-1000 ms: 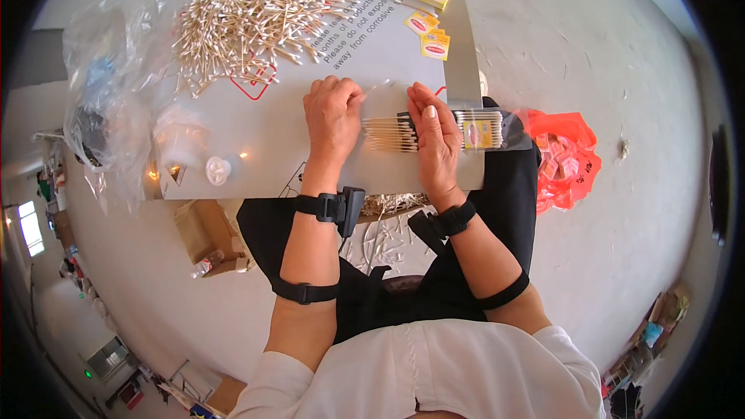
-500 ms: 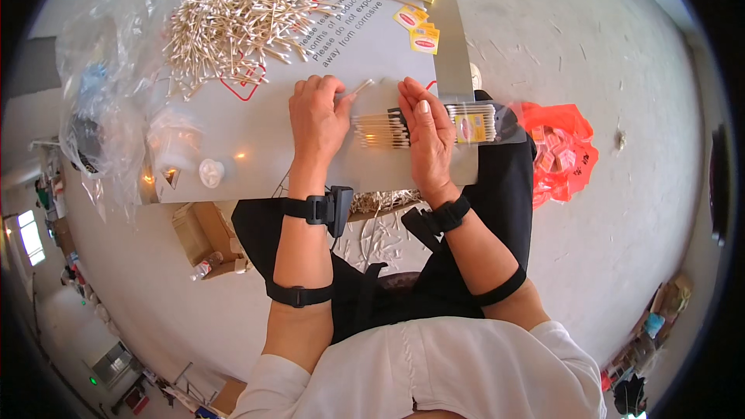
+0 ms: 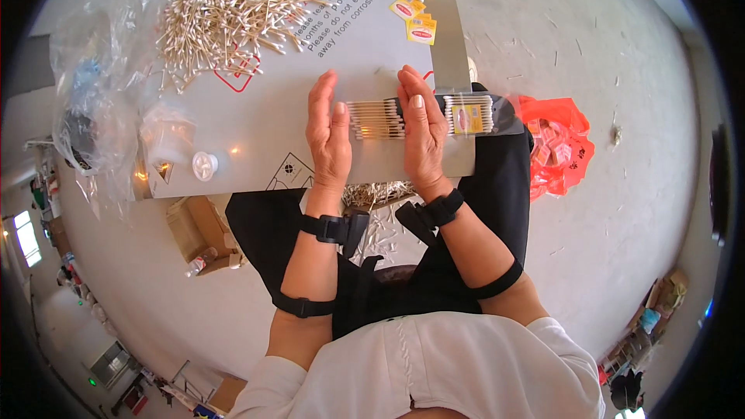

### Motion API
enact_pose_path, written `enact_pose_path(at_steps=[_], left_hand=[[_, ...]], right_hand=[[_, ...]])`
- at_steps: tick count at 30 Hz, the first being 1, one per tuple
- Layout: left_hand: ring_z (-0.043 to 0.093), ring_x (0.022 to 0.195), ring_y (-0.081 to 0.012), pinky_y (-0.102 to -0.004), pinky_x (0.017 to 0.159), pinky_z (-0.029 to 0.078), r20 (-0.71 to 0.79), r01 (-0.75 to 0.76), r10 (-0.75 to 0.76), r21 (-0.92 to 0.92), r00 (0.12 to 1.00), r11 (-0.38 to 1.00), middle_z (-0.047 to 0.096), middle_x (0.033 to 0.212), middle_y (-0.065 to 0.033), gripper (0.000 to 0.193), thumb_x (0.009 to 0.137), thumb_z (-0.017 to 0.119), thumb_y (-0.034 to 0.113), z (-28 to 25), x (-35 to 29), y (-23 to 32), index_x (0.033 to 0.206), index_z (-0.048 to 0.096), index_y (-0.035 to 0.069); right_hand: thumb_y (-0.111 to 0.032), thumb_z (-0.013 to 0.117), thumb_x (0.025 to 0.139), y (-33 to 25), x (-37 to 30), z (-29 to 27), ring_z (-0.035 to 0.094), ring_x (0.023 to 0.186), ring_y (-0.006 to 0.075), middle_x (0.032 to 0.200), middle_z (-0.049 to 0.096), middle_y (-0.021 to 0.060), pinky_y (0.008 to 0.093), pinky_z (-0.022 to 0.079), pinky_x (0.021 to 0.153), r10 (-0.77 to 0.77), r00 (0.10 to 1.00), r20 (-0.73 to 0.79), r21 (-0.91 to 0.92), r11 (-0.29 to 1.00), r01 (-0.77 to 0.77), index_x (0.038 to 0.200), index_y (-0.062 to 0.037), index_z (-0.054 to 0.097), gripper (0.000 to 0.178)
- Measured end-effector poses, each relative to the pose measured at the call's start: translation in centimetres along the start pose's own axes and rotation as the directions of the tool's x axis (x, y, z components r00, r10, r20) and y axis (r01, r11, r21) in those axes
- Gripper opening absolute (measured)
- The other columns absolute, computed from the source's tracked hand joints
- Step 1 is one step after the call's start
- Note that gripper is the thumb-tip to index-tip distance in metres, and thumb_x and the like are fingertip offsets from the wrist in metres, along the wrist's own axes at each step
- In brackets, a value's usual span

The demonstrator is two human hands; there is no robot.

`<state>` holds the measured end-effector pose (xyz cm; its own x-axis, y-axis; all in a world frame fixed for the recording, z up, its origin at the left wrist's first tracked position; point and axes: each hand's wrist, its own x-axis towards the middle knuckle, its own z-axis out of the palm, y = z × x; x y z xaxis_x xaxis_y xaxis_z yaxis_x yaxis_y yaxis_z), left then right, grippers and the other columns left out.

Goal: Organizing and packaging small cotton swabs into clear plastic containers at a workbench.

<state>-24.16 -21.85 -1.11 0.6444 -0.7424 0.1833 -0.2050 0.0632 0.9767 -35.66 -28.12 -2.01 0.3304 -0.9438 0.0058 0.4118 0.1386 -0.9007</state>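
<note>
A flat row of cotton swabs (image 3: 374,119) lies on the grey sheet-covered table between my hands. My left hand (image 3: 329,140) stands on edge at the row's left end, fingers stretched out and palm facing the swabs. My right hand (image 3: 424,136) is also on edge with straight fingers, at the row's right end, partly covering a dark strip. To its right is a clear plastic sleeve with a block of swabs (image 3: 479,105) and a yellow label card (image 3: 467,119) inside. Whether my right palm touches the swab tips is hidden.
A large heap of loose swabs (image 3: 233,19) sits at the far left, with several yellow cards (image 3: 421,29) at the far right. Crumpled clear plastic (image 3: 109,93) and a small white round container (image 3: 204,166) lie left. A red bag (image 3: 578,128) is beyond the right edge.
My left hand has turned from a pinch on a few swabs to stretched fingers and come in against the row's left end. Those swabs are no longer in its fingers. The right hand has barely moved.
</note>
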Motion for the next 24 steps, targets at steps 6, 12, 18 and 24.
enact_pose_path(at_steps=[6,12,18,24], left_hand=[[0.039,0.137,-0.0264,-0.0403,0.117,0.026,-0.011,0.074,-0.079,-0.259,0.997,0.963,0.043,0.147,-0.0149,0.050,0.102,0.046,0.029,1.4,-0.4,-0.5,0.141,0.043,-0.002],[0.035,0.140,-0.0256,-0.0411,0.118,0.024,-0.014,0.140,-0.174,-0.532,0.985,0.835,0.039,0.151,-0.0143,0.056,0.104,0.042,0.036,1.4,-0.5,-0.5,0.143,0.039,-0.004],[0.038,0.139,-0.0263,-0.0423,0.117,0.026,-0.080,0.122,-0.197,-0.548,0.977,0.827,0.043,0.148,-0.0142,0.052,0.104,0.045,0.032,-0.9,-1.0,-0.6,0.142,0.041,-0.003],[0.035,0.141,-0.0284,-0.0444,0.118,0.023,-0.076,0.080,-0.106,-0.284,0.991,0.956,0.041,0.149,-0.0154,0.056,0.102,0.047,0.035,-2.3,-2.2,-0.2,0.143,0.039,-0.003]], right_hand=[[-0.022,0.042,0.106,0.3,0.0,0.2,0.041,0.136,0.0224,0.147,0.044,0.0154,0.0350,0.033,0.114,-0.050,0.999,0.009,-0.161,0.986,0.051,0.133,0.0056,0.051,0.040],[-0.022,0.043,0.105,0.4,0.0,0.3,0.043,0.134,0.0223,0.145,0.046,0.0161,0.0350,0.034,0.113,-0.090,0.996,0.005,-0.175,0.981,0.089,0.132,0.0055,0.052,0.039],[-0.024,0.042,0.106,-0.1,0.3,-0.4,0.043,0.135,0.0238,0.145,0.045,0.0150,0.0384,0.032,0.117,0.048,0.997,-0.058,0.122,0.992,-0.040,0.134,0.0073,0.049,0.043],[-0.026,0.042,0.106,-0.5,0.2,-1.2,0.046,0.133,0.0244,0.140,0.050,0.0153,0.0389,0.034,0.116,0.093,0.993,-0.079,0.161,0.984,-0.079,0.133,0.0070,0.050,0.044]])
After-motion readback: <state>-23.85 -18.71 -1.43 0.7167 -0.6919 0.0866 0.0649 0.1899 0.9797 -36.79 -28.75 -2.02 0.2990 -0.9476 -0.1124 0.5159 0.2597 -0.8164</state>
